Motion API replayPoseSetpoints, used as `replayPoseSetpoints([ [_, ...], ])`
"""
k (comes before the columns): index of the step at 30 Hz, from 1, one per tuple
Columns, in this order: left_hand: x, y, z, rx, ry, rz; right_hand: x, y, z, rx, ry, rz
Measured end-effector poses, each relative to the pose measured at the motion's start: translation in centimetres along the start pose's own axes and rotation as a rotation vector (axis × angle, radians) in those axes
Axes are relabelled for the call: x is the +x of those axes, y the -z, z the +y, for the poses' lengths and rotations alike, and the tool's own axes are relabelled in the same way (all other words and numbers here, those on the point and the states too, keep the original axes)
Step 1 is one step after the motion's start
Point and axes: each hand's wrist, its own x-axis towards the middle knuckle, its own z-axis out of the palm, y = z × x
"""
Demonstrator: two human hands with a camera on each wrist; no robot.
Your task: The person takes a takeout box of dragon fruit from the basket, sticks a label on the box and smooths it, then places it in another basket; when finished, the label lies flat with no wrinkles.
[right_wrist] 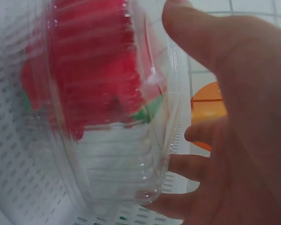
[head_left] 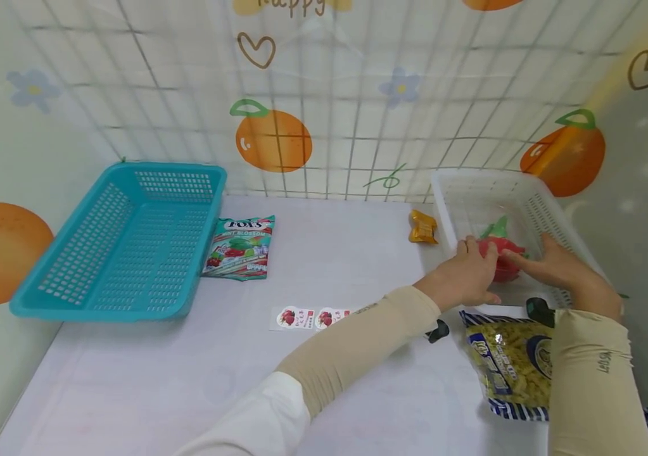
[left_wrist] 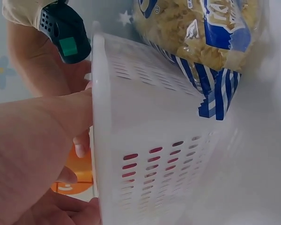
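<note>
A clear plastic clamshell box (right_wrist: pixel 117 164) stands in the white basket (head_left: pixel 443 202), with a red, green-tipped fruit-like object (head_left: pixel 503 250) inside it. My left hand (head_left: pixel 463 275) reaches over the basket's near-left side, its fingers against the red object in the head view. From the right, my right hand (head_left: pixel 565 272) comes in with its thumb toward the red object. In the right wrist view its fingers are spread at the box's edge, fingertips right at the clear plastic. The basket wall hides part of the left hand's fingers in the left wrist view.
Pasta in a blue-striped bag (head_left: pixel 512 364) lies before the white basket, a gold-wrapped piece (head_left: pixel 423 227) to its left. A strip of fruit stickers (head_left: pixel 295 318) lies mid-table. Farther left are a green candy bag (head_left: pixel 241 248) and a teal basket (head_left: pixel 113 313). A gridded wall (head_left: pixel 329 82) rises behind.
</note>
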Motion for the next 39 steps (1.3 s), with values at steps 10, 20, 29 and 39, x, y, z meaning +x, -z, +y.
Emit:
replayPoseSetpoints([
  [10, 1.1, 0.2, 0.6, 0.14, 0.005, 0.035, 0.3, 0.1, 0.1, -0.024, -0.019, -0.049],
  [20, 2.2, 0.0, 1.7, 0.168, 0.108, 0.053, 0.9, -0.4, 0.8, 0.021, -0.021, -0.036],
  [29, 3.1, -0.2, 2.4, 0.29, 0.167, 0.048, 1.2, -0.4, 1.5, 0.101, -0.031, -0.092],
  [39, 3.7, -0.8, 2.8, 0.383, 0.17, 0.082, 1.7, -0.4, 2.1, 0.2, -0.062, -0.128],
])
